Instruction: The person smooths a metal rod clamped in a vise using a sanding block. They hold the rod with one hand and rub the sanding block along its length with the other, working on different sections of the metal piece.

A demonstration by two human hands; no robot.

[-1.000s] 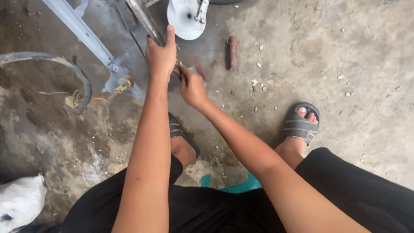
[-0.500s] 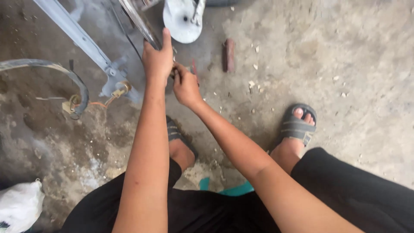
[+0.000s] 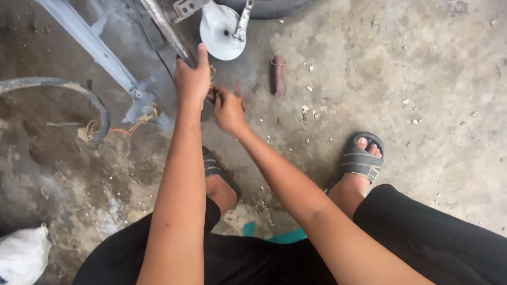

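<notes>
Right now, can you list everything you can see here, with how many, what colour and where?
Metal bar: one, grey, top centre, slanting; the left hand grips it.
Frame tube: one, pale blue-grey, top left, slanting down to a bracket.
Round metal disc: one, whitish, top centre.
Tyre: one, black, top edge, partly seen.
Rusty cylinder: one, brown, on the floor right of the disc.
Curved hose: one, dark grey, left.
Wires: a few, orange and yellowish, by the bracket.
White bag: one, bottom left corner.
Concrete floor: grey, stained, with pale chips.
Sandals: two, grey, on the feet.
Left hand: on the bar.
Right hand: beside it, pinching something small, unclear what.
</notes>
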